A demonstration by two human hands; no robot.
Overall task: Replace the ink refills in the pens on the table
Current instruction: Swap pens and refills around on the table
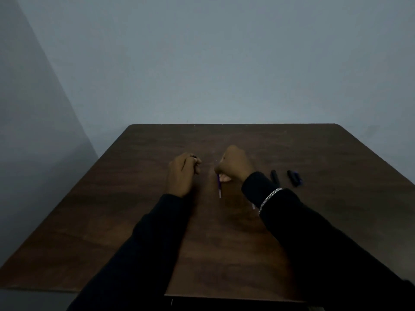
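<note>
My right hand point(234, 166) is closed around a thin purple ink refill point(219, 187), whose lower end points down toward me above the dark wooden table point(224, 243). My left hand point(183, 172) is curled shut over a small dark pen part point(194, 156), of which only a tip shows at the knuckles. Right of my right wrist lie two dark pen pieces on the table: a black one point(275, 176) and a black one with a blue end point(294, 178). A pale sliver of another refill point(253, 206) peeks out beside my right sleeve.
The table is pushed against a grey wall point(224, 63), its far edge just beyond my hands. A silver chain bracelet point(269, 198) sits over my black right sleeve. The scene is dim.
</note>
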